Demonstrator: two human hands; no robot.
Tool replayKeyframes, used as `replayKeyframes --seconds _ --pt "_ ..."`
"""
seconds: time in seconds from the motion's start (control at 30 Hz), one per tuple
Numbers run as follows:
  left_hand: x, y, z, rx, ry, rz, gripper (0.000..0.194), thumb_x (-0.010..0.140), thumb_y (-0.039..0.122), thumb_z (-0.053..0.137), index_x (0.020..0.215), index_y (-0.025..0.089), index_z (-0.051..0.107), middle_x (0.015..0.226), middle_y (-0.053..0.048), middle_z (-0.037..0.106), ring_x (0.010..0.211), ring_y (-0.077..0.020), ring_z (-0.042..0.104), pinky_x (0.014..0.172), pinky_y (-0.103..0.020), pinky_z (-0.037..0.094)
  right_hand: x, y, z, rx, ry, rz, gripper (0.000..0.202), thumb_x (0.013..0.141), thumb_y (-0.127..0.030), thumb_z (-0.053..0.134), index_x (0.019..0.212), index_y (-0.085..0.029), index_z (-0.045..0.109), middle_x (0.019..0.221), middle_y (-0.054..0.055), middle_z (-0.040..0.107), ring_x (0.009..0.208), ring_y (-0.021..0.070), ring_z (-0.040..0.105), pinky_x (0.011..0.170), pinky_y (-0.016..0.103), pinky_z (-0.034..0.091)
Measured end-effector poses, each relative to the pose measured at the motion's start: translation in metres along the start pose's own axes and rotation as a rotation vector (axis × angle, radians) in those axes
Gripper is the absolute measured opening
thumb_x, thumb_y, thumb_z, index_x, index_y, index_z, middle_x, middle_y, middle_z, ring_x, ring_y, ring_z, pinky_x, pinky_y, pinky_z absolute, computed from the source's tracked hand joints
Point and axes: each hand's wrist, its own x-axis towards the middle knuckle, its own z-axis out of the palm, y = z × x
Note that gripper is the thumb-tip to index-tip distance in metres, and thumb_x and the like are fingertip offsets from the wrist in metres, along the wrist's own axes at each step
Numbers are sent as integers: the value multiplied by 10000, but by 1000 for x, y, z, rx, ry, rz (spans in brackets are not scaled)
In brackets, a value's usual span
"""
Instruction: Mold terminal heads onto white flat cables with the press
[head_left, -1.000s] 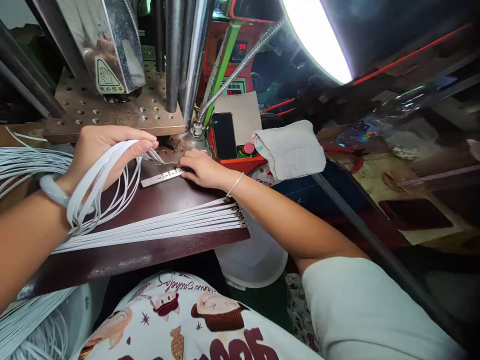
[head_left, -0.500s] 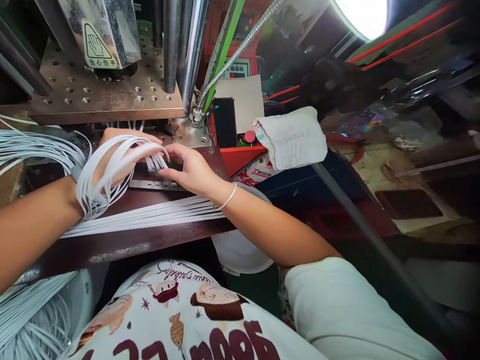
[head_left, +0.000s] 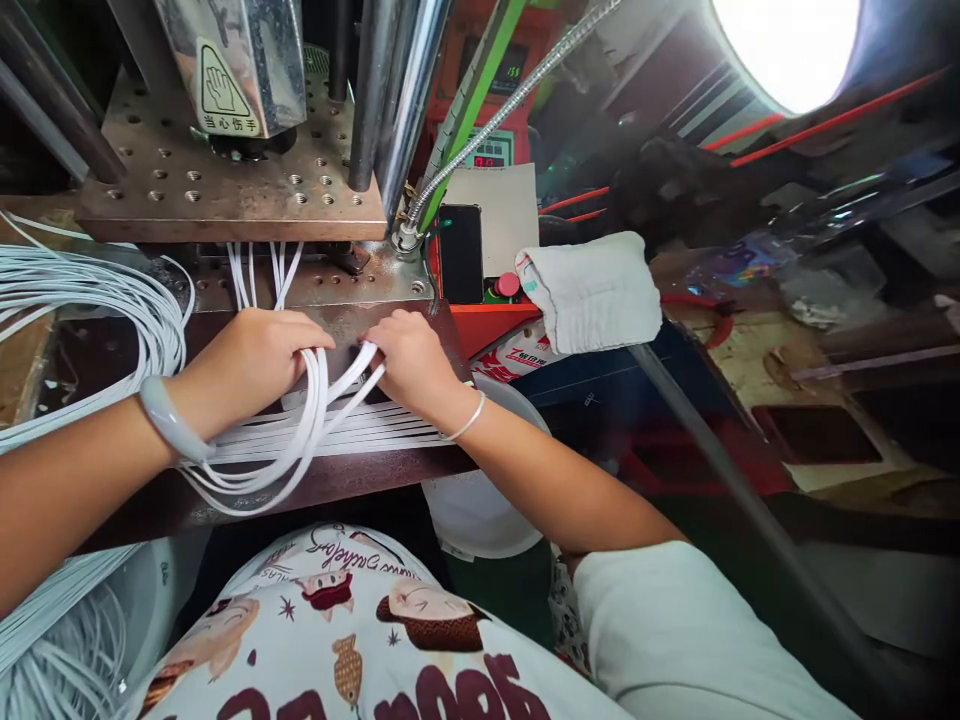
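Note:
My left hand (head_left: 259, 360) is closed on a looped bundle of white cables (head_left: 304, 430) in front of the press. A short way to its right, my right hand (head_left: 412, 360) grips another part of the same bundle, fingers curled round it. The cable ends are hidden by my hands. The bundle droops over the edge of the dark bench (head_left: 375, 463). Behind my hands, several white cables (head_left: 277, 275) run under the thick drilled plate (head_left: 240, 200) of the press. More straight white cables (head_left: 390, 425) lie flat on the bench beneath my hands.
A large cable coil (head_left: 90, 310) lies at left, and a tub (head_left: 161, 590) of cables stands below it. To the right are a phone (head_left: 460, 255), a red button (head_left: 507, 286) and a folded cloth (head_left: 592, 290) on a bar. A white bucket (head_left: 487, 515) stands under the bench.
My hands have drawn apart and lowered, and the cable loop has swung from around my left wrist down toward the bench edge. Cables under the press plate show more clearly. The view has shifted slightly.

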Motion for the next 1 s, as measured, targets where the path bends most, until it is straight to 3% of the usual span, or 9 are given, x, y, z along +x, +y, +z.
replayKeyframes --seconds 0.07,0.2,0.33,0.47,0.53,0.67,0.8,0.9,1.0 --pt "-1 1 8 -8 76 11 377 848 271 464 915 195 827 1010 -67 810 908 -203 735 904 -302 577 -9 10 -2 138 60 27 207 911 -122 583 879 -184 778 851 82 740 847 231 621 821 371 472" --pt "-4 7 21 -86 84 -97 340 815 219 491 871 220 827 908 -19 814 826 -178 739 878 -282 595 -26 22 -6 362 157 -31 195 976 -270 612 948 -214 797 920 67 732 887 211 655 817 355 507" --pt "-8 16 30 -170 117 -53 327 850 213 509 901 234 831 900 -7 820 807 -169 745 871 -272 596 -35 19 -8 302 127 -131 246 1006 -332 592 936 -230 805 861 53 645 855 199 597 801 358 471" --pt "-8 14 40 -71 122 -18 357 853 191 475 904 254 823 912 4 821 918 -187 757 908 -292 591 -38 13 -6 171 68 -179 294 1028 -321 534 929 -227 794 833 53 596 817 200 523 785 363 412" --pt "-8 14 42 6 137 53 352 889 196 464 918 243 811 919 -4 820 901 -193 755 949 -329 587 -40 11 -5 98 72 -231 327 1040 -313 491 932 -213 782 857 71 607 823 209 497 789 375 386" --pt "-12 25 43 241 108 323 393 970 161 393 846 197 765 847 -48 799 738 -195 715 967 -405 574 -42 10 -3 56 58 -279 328 1049 -307 466 953 -195 759 884 90 641 825 219 496 791 385 384" --pt "-17 30 48 326 133 418 386 964 105 387 815 176 735 829 -77 775 742 -208 701 916 -383 577 -39 14 -10 189 -1 -222 172 989 -229 558 963 -193 724 867 65 646 831 203 555 789 347 431" --pt "-21 25 47 291 117 338 353 947 109 401 997 154 748 962 -106 776 812 -221 713 834 -352 580 -37 18 -21 358 17 -97 82 915 -161 602 938 -180 679 860 38 664 776 168 587 722 291 457" --pt "-22 24 36 410 -23 203 401 952 117 351 1030 146 743 1028 -138 753 792 -236 701 678 -342 542 -34 21 -30 405 11 -45 84 897 -154 607 876 -187 682 859 36 695 790 167 623 734 284 479"
